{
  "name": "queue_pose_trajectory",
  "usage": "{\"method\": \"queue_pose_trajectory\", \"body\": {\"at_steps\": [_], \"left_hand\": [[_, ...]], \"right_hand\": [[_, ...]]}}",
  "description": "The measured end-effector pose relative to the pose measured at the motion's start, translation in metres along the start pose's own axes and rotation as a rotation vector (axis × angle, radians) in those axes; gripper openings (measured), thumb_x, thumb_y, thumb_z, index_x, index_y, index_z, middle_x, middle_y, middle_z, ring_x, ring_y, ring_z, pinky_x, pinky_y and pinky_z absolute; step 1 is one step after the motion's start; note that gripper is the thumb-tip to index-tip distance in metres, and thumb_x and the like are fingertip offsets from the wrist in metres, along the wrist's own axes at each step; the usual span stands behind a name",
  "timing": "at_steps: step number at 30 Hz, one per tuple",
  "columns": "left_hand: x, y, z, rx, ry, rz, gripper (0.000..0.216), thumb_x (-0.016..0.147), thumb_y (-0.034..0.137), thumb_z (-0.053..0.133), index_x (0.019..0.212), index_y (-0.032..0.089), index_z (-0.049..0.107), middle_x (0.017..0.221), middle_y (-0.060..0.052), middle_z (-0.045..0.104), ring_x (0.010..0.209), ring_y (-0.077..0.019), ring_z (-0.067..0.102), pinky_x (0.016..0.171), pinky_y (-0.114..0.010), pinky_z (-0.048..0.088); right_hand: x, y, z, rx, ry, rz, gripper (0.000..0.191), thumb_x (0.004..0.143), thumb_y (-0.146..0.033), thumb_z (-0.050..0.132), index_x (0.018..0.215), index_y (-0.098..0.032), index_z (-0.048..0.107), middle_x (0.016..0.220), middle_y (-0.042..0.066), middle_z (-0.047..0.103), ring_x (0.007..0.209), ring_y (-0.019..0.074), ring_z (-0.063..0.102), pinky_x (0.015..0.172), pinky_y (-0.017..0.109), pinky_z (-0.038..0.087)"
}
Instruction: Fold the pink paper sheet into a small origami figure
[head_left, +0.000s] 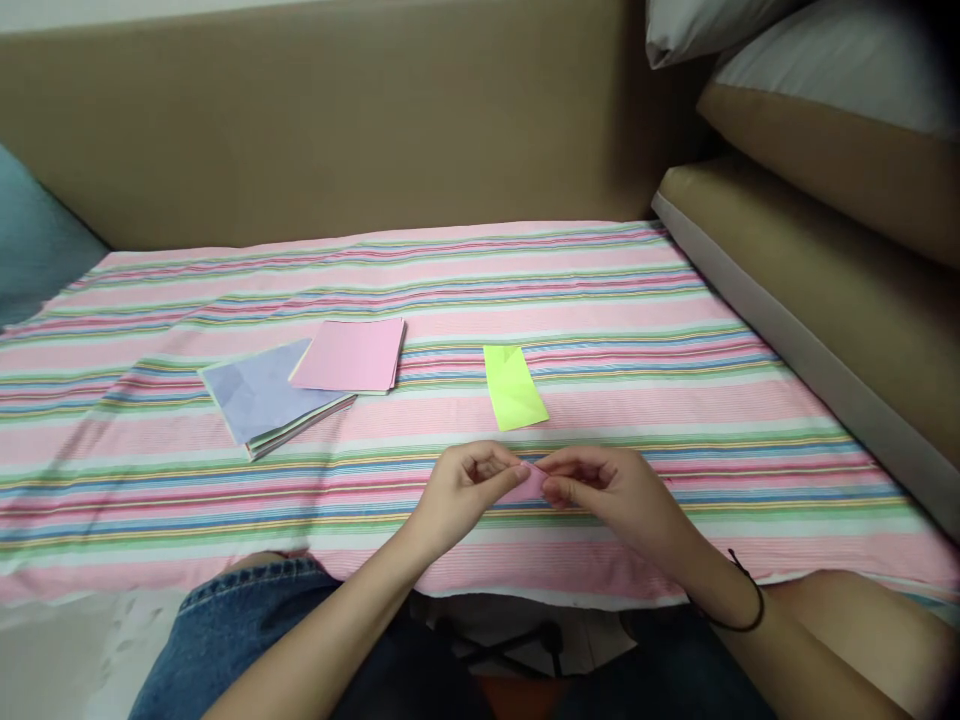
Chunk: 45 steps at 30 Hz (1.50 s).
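Note:
Both hands meet over the near edge of a striped sheet [615, 330]. My left hand [461, 490] and my right hand [607, 490] each pinch an end of a small folded pink paper [529, 484], which is mostly hidden by the fingers. A folded yellow-green paper [513, 386] lies flat on the sheet just beyond my hands. Farther left lies a pink square sheet [351, 355] overlapping a stack of coloured paper with a lilac sheet [255, 395] on top.
A tan padded headboard [337, 120] runs along the back. Tan cushions [825, 290] and a white pillow [840, 60] stand at the right. A blue cushion [37, 240] is at the far left. My denim-clad lap [247, 620] is below the sheet's edge.

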<state>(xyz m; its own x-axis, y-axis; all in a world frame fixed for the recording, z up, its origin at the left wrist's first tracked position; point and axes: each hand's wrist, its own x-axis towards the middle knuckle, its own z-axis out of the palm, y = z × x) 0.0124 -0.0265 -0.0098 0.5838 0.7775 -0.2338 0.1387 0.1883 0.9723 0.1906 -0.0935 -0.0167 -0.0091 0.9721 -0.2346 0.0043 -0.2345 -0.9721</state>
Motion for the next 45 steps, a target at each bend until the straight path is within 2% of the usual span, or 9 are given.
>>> {"method": "queue_pose_trajectory", "body": {"at_steps": [3, 7, 12, 16, 19, 22, 28, 37, 45], "left_hand": [[0.0007, 0.0003, 0.0005, -0.069, 0.013, 0.030, 0.023, 0.075, 0.036, 0.068, 0.072, 0.014, 0.063, 0.060, 0.002, 0.058, 0.052, -0.0068, 0.045, 0.050, -0.020, 0.031], [0.0021, -0.0007, 0.0021, -0.088, -0.033, 0.045, 0.021, 0.074, 0.035, 0.068, 0.079, 0.015, 0.065, 0.064, 0.001, 0.061, 0.058, -0.0088, 0.050, 0.054, -0.021, 0.035], [0.0024, -0.0020, 0.0006, -0.100, 0.025, 0.016, 0.021, 0.073, 0.033, 0.069, 0.070, 0.013, 0.064, 0.058, 0.002, 0.058, 0.051, -0.0063, 0.045, 0.050, -0.020, 0.032], [0.0008, 0.0008, -0.0015, -0.138, 0.010, 0.029, 0.020, 0.075, 0.032, 0.069, 0.071, 0.014, 0.063, 0.060, 0.002, 0.059, 0.055, -0.0077, 0.051, 0.055, -0.020, 0.039], [-0.0004, 0.0029, -0.0027, -0.187, -0.065, 0.013, 0.021, 0.079, 0.035, 0.064, 0.081, 0.014, 0.065, 0.071, -0.002, 0.064, 0.065, -0.0119, 0.059, 0.063, -0.024, 0.048], [-0.0007, 0.0039, -0.0034, -0.225, -0.097, 0.007, 0.023, 0.079, 0.035, 0.064, 0.091, 0.015, 0.065, 0.079, -0.004, 0.067, 0.068, -0.0151, 0.064, 0.063, -0.028, 0.053], [-0.0020, 0.0066, -0.0009, -0.211, 0.056, 0.117, 0.021, 0.073, 0.025, 0.071, 0.085, 0.016, 0.056, 0.067, 0.002, 0.064, 0.058, -0.0103, 0.062, 0.057, -0.021, 0.052], [-0.0071, 0.0050, -0.0009, -0.069, 0.081, 0.235, 0.016, 0.076, 0.023, 0.069, 0.089, 0.015, 0.065, 0.085, -0.004, 0.066, 0.072, -0.0121, 0.064, 0.064, -0.020, 0.054], [-0.0059, -0.0003, -0.0033, 0.177, 0.105, 0.427, 0.015, 0.079, 0.019, 0.065, 0.093, 0.018, 0.065, 0.096, -0.005, 0.064, 0.083, -0.0147, 0.065, 0.070, -0.021, 0.054]], "right_hand": [[0.0015, 0.0009, -0.0032, -0.022, -0.037, -0.019, 0.024, 0.078, -0.035, 0.066, 0.098, -0.021, 0.070, 0.079, 0.003, 0.072, 0.076, 0.0191, 0.069, 0.071, 0.034, 0.058], [-0.0005, 0.0013, -0.0019, -0.058, 0.007, -0.031, 0.023, 0.079, -0.034, 0.065, 0.098, -0.022, 0.069, 0.080, 0.003, 0.072, 0.073, 0.0190, 0.069, 0.069, 0.034, 0.059], [-0.0019, -0.0006, 0.0051, -0.042, -0.008, -0.088, 0.021, 0.081, -0.035, 0.064, 0.097, -0.022, 0.068, 0.084, 0.003, 0.071, 0.075, 0.0173, 0.069, 0.072, 0.032, 0.059], [0.0003, -0.0025, 0.0042, -0.001, -0.043, -0.088, 0.021, 0.080, -0.035, 0.065, 0.097, -0.022, 0.067, 0.086, 0.003, 0.071, 0.079, 0.0173, 0.069, 0.074, 0.032, 0.058], [0.0019, -0.0019, 0.0018, 0.028, 0.015, -0.135, 0.016, 0.081, -0.034, 0.065, 0.091, -0.022, 0.068, 0.084, 0.002, 0.070, 0.079, 0.0171, 0.068, 0.075, 0.031, 0.058], [0.0027, -0.0013, 0.0003, 0.075, 0.093, -0.205, 0.011, 0.082, -0.030, 0.064, 0.091, -0.023, 0.066, 0.086, 0.002, 0.069, 0.079, 0.0164, 0.068, 0.074, 0.030, 0.058], [0.0006, -0.0055, 0.0021, 0.067, 0.108, -0.300, 0.015, 0.080, -0.026, 0.067, 0.094, -0.023, 0.064, 0.099, 0.004, 0.067, 0.094, 0.0196, 0.065, 0.083, 0.034, 0.057], [-0.0016, -0.0072, 0.0012, 0.132, 0.042, -0.325, 0.018, 0.079, -0.019, 0.068, 0.095, -0.025, 0.064, 0.107, 0.004, 0.063, 0.101, 0.0193, 0.061, 0.078, 0.030, 0.058], [-0.0008, -0.0066, 0.0007, 0.065, 0.068, -0.386, 0.009, 0.081, -0.016, 0.065, 0.085, -0.024, 0.066, 0.091, 0.001, 0.063, 0.088, 0.0136, 0.063, 0.077, 0.024, 0.056]]}}
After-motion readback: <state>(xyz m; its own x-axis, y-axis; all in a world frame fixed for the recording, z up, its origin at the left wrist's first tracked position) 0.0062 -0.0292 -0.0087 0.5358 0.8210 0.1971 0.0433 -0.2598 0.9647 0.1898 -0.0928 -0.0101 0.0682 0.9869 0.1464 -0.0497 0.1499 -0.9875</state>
